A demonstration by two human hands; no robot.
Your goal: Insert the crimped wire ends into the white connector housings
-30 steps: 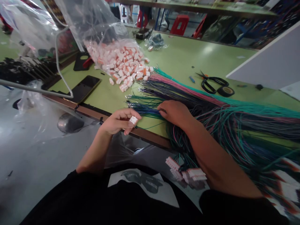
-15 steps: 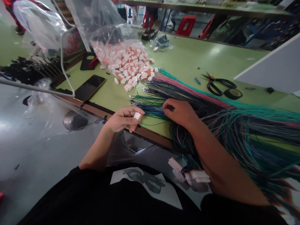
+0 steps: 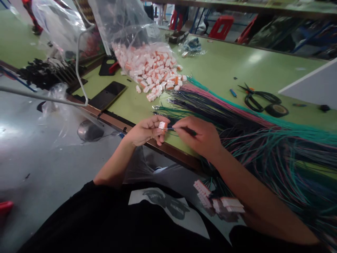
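Note:
My left hand (image 3: 146,131) pinches a small white and orange connector housing (image 3: 163,125) between thumb and fingers, over the table's front edge. Close on its right, my right hand (image 3: 201,135) is closed on a thin wire (image 3: 170,128), whose tip reaches the housing's orange side. Whether the tip is inside the housing I cannot tell. Behind the hands lie bundles of cut wires (image 3: 210,109) in green, pink, black and blue, with their ends toward the left. A pile of the same housings (image 3: 158,70) spills from a clear plastic bag (image 3: 131,28).
A phone (image 3: 108,95) and a black phone case (image 3: 107,66) lie left of the pile. Black-handled scissors (image 3: 254,98) and a roll of black tape (image 3: 277,110) sit at the right. A bent metal rod (image 3: 78,66) stands at the left. Finished-looking connectors (image 3: 218,200) hang near my lap.
My right hand has come away from the wire bundle with one wire and moved left to the housing. The left hand still holds the housing. The whole view has shifted slightly.

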